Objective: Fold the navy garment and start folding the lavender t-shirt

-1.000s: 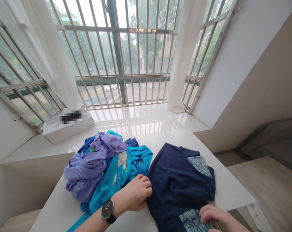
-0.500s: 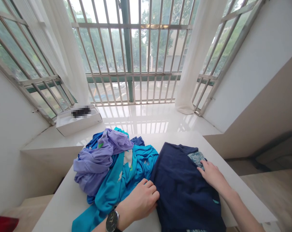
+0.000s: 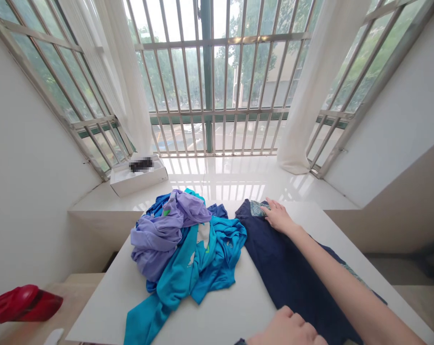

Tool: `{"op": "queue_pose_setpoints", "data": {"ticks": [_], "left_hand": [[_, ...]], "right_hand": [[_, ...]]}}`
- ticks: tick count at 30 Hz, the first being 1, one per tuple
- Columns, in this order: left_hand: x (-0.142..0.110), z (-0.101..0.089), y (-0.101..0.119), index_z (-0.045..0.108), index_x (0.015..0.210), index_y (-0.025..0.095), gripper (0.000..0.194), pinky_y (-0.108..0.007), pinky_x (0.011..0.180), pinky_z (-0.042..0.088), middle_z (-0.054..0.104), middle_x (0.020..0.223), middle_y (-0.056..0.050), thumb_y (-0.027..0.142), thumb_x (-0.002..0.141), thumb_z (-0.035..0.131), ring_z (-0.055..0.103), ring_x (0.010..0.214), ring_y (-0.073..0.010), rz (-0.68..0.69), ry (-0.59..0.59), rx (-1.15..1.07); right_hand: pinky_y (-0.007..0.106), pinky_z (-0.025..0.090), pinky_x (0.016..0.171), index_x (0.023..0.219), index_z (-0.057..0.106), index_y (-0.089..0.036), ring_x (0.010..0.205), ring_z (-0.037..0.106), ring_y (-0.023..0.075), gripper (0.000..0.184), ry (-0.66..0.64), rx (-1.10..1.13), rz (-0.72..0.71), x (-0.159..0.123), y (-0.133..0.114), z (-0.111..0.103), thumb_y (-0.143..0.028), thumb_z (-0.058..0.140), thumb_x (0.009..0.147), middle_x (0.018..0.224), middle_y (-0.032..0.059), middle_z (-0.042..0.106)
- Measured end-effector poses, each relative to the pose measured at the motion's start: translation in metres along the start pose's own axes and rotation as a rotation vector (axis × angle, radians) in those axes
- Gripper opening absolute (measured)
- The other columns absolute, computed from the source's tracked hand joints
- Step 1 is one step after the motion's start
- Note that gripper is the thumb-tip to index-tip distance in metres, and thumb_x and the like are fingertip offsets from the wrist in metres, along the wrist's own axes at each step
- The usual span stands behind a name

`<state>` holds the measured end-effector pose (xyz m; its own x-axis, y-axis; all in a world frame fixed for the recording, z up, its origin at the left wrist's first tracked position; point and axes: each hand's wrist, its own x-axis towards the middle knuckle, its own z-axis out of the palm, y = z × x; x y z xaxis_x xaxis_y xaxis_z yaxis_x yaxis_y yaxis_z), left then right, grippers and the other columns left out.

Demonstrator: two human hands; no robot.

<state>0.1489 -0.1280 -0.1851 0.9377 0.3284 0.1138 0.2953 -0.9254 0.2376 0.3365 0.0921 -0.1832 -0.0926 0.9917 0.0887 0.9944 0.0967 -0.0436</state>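
Note:
A navy garment (image 3: pixel 292 268) with a teal patterned patch (image 3: pixel 257 209) lies lengthwise on the right half of the white table. My right hand (image 3: pixel 279 216) rests on its far end beside the patch, fingers stretched out, with the forearm crossing over the cloth. At the bottom edge of the view, my left hand (image 3: pixel 287 330) has its fingers curled at the garment's near left edge; the fingertips are hidden. Left of the navy garment is a crumpled heap of clothes: a lavender piece (image 3: pixel 159 239) on top of a turquoise one (image 3: pixel 181 273), with blue cloth beneath.
The white table (image 3: pixel 105 297) stands against a glossy window sill (image 3: pixel 231 175). A white box (image 3: pixel 140 179) holding a blurred dark item sits at the sill's left. White curtains (image 3: pixel 299 120) hang before barred windows. A red cap-like thing (image 3: pixel 26 304) lies at lower left.
The navy garment has turned and now stretches narrower, its patch farther away and left. My right hand moved forward and left; my left hand moved nearer and right. The view has shifted left.

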Motion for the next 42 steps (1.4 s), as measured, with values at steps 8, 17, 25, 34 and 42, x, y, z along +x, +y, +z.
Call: {"op": "queue_pose_setpoints", "data": {"ticks": [8,17,25,34,42], "left_hand": [[-0.020,-0.095,-0.127,0.062,0.094,0.018,0.018,-0.032,0.074,0.046,0.068,0.091,-0.007,0.019,0.097,0.044,0.064,0.087,-0.0221,-0.442,0.312,-0.018],[-0.037,-0.036,-0.173,0.062,0.093,0.017,0.014,-0.031,0.082,0.050,0.068,0.092,-0.007,0.016,0.089,0.049,0.064,0.088,-0.0198,-0.651,0.541,-0.407],[-0.040,-0.044,-0.160,0.060,0.104,0.015,0.018,-0.040,0.088,0.047,0.060,0.108,-0.012,0.021,0.089,0.051,0.057,0.101,-0.0271,-0.653,0.319,-0.070],[-0.051,-0.064,-0.135,0.066,0.095,0.014,0.019,-0.046,0.089,0.045,0.066,0.099,-0.015,0.011,0.082,0.052,0.061,0.100,-0.0328,-0.657,0.109,-0.143],[-0.018,-0.061,-0.145,0.065,0.108,0.015,0.039,-0.038,0.095,0.049,0.068,0.114,-0.012,0.041,0.080,0.073,0.063,0.108,-0.0263,-0.731,0.494,-1.729]], "right_hand": [[0.035,0.051,0.088,0.100,0.066,-0.021,0.099,0.061,0.0233,0.023,0.179,0.338,-0.097,-0.107,-0.078,-0.012,-0.035,0.049,0.096,0.110,0.0091,0.065],[0.035,0.050,0.081,0.121,0.058,-0.014,0.101,0.061,0.0260,0.033,0.159,0.207,0.050,-0.108,-0.131,0.024,-0.031,0.051,0.094,0.116,0.0136,0.062],[0.030,0.045,0.065,0.108,0.063,-0.017,0.086,0.067,0.0255,0.025,0.091,0.214,0.206,-0.079,-0.136,0.018,-0.033,0.049,0.094,0.103,0.0123,0.065],[0.030,0.053,0.076,0.099,0.065,-0.018,0.086,0.069,0.0219,0.036,0.114,0.643,0.226,-0.078,-0.084,0.017,-0.042,0.039,0.096,0.094,0.0079,0.073],[0.031,0.054,0.080,0.108,0.066,-0.019,0.086,0.066,0.0201,0.039,0.043,0.927,-0.038,-0.122,-0.098,-0.008,-0.048,0.044,0.095,0.102,0.0080,0.069]]}}
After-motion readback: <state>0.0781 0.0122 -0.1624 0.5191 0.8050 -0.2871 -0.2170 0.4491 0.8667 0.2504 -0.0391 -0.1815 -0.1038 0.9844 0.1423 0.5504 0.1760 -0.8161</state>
